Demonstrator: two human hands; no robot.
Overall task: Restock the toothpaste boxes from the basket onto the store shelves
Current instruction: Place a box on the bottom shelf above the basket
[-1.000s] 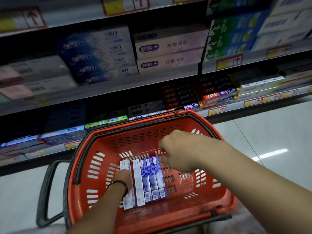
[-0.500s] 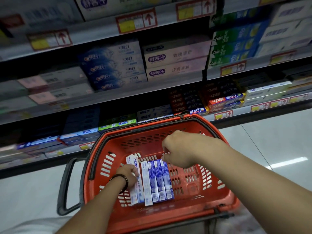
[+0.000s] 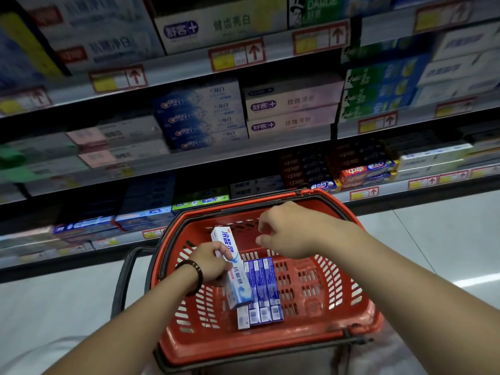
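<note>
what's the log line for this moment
left grip: holds toothpaste box, tilted over other boxes | right grip: over basket, holds nothing | other boxes: side by side in basket

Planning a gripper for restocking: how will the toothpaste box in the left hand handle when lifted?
Probably stiff: the toothpaste box shows straight edges in the grip of the left hand. Likely light, being held tilted one-handed. Flat faces should not roll; other boxes lie flat in the basket.
</note>
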